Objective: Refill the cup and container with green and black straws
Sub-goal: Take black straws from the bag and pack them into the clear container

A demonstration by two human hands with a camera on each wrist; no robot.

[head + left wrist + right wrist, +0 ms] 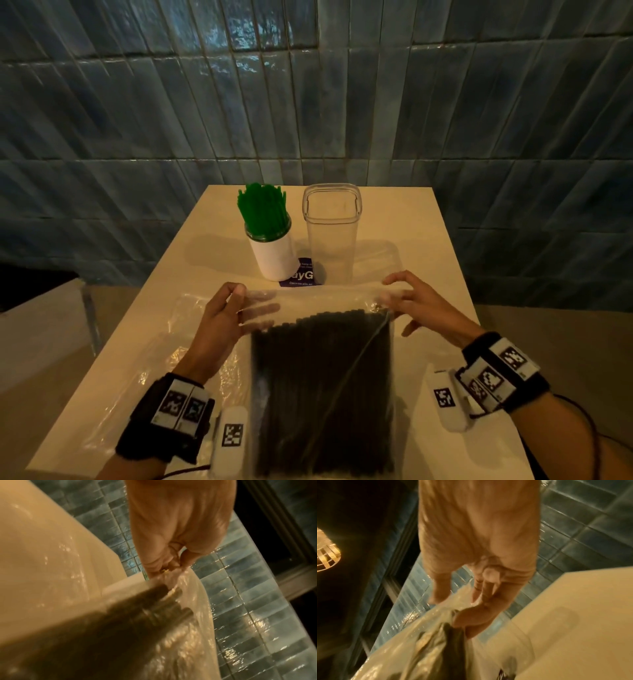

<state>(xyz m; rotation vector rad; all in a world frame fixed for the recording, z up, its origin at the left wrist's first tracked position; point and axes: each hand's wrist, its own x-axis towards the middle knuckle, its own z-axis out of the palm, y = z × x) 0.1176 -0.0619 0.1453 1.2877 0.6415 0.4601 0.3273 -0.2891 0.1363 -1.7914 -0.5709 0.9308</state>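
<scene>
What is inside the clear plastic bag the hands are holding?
Black straws fill the clear plastic bag, ends toward its mouth. How many layers lie beneath the top ones is hidden.

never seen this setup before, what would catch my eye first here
Probably the clear bag of black straws lying in the middle of the table, with the left hand and right hand pinching its top edge. Behind it, bright green straws fan out of a white cup, next to an empty clear container.

My right hand (477, 555) pinches the clear plastic bag (412, 646) of black straws (453, 649) above the tabletop (573, 615).
</scene>
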